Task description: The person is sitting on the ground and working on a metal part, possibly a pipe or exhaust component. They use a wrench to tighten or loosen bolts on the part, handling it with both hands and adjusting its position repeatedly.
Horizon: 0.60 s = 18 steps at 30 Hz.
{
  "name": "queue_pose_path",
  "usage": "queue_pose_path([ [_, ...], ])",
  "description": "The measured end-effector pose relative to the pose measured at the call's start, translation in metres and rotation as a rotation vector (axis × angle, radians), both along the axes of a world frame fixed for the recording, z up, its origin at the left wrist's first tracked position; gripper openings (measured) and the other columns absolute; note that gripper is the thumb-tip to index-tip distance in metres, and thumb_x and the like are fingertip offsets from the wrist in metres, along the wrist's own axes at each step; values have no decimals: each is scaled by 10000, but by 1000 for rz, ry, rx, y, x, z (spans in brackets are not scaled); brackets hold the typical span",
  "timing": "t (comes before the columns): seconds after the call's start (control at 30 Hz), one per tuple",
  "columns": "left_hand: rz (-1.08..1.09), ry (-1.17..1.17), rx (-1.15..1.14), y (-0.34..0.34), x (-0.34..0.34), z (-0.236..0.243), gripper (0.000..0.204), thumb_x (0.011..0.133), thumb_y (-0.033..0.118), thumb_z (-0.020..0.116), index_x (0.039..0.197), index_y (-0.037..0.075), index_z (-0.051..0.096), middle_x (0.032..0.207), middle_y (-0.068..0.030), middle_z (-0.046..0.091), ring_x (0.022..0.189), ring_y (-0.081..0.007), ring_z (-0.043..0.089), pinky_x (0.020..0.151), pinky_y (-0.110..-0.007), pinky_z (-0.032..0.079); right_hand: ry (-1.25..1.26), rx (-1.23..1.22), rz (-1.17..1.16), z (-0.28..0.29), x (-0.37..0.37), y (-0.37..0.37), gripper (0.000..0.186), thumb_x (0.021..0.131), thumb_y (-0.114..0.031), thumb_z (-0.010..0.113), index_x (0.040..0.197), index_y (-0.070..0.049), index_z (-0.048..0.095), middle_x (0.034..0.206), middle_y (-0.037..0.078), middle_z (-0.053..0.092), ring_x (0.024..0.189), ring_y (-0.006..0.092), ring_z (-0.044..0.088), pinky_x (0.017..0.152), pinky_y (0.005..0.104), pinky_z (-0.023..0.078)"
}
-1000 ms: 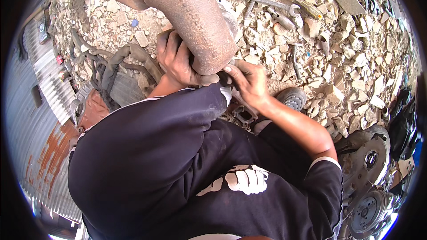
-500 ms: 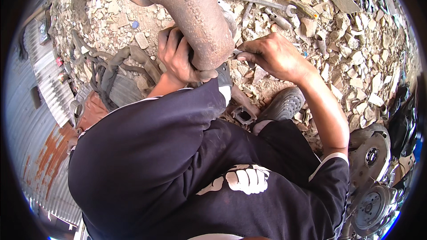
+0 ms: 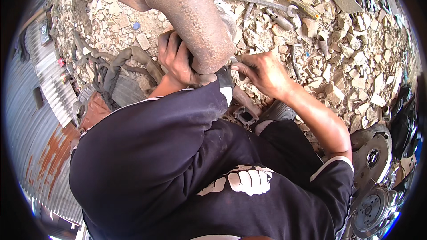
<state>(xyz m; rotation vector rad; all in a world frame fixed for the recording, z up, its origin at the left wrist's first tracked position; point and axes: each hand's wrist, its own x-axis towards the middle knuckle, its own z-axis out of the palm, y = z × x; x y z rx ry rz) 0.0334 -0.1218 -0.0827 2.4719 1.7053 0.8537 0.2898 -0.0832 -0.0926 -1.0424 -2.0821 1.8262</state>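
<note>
A rusty, curved exhaust pipe (image 3: 189,13) with a flat flange at its upper left end stands in front of me. My left hand (image 3: 178,58) is closed around the pipe's lower left side, with the thumb near its bottom end. My right hand (image 3: 262,73) is beside the pipe's lower right side, thumb and fingers pinched together. Between them is a small silvery metal tool, its tip touching or very near the pipe; the rest is hidden by the fingers, so its kind does not show. A rusty part with a squarish opening (image 3: 245,115) lies below the hands.
Broken stones cover the ground. Beyond the pipe lie a combination wrench (image 3: 258,1), a screwdriver with a yellow handle (image 3: 304,7) and a metal socket (image 3: 280,20). Dark hoses (image 3: 120,64) are at left, corrugated sheet metal (image 3: 49,80) farther left. Round metal parts (image 3: 371,158) stand at right.
My right hand has swung toward me and lower, with the forearm now across the shoe. A dark rod on the stones has come into view. My left hand keeps its hold.
</note>
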Motion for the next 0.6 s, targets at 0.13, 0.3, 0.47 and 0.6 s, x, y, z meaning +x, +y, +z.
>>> queue_pose_path([
  [0.13, -1, -20, 14, 2, -2, -8, 995, 827, 902, 444, 1028, -39, 697, 1004, -244, 638, 884, -419, 588, 755, -506, 502, 13, -28, -202, 2, -13, -21, 285, 1007, -296, 666, 965, -19, 717, 726, 207, 678, 716, 403, 691, 644, 452, 538],
  [0.3, 61, -19, 26, 1, 5, 2, 961, 831, 880, 472, 1020, -35, 697, 998, -240, 640, 875, -415, 587, 760, -508, 499, 0, -289, -271, 9, -27, -35, 301, 1042, -281, 637, 946, -8, 719, 657, 84, 685, 598, 178, 672, 592, 352, 516],
  [0.47, 11, -91, 15, 9, 10, 1, 952, 834, 851, 516, 1090, -57, 646, 1043, -241, 629, 910, -403, 594, 786, -503, 502, 389, -1001, -889, 24, -75, -88, 339, 1113, -309, 513, 902, -63, 612, 670, -30, 540, 564, 60, 438, 518, 229, 361],
  [0.6, 15, -135, -14, 4, 9, 2, 955, 836, 827, 551, 1145, -74, 604, 1079, -242, 619, 937, -393, 599, 807, -499, 504, 542, -1076, -1031, 29, -93, -95, 337, 1132, -335, 454, 925, -85, 541, 680, -30, 486, 580, 68, 424, 530, 229, 365],
])
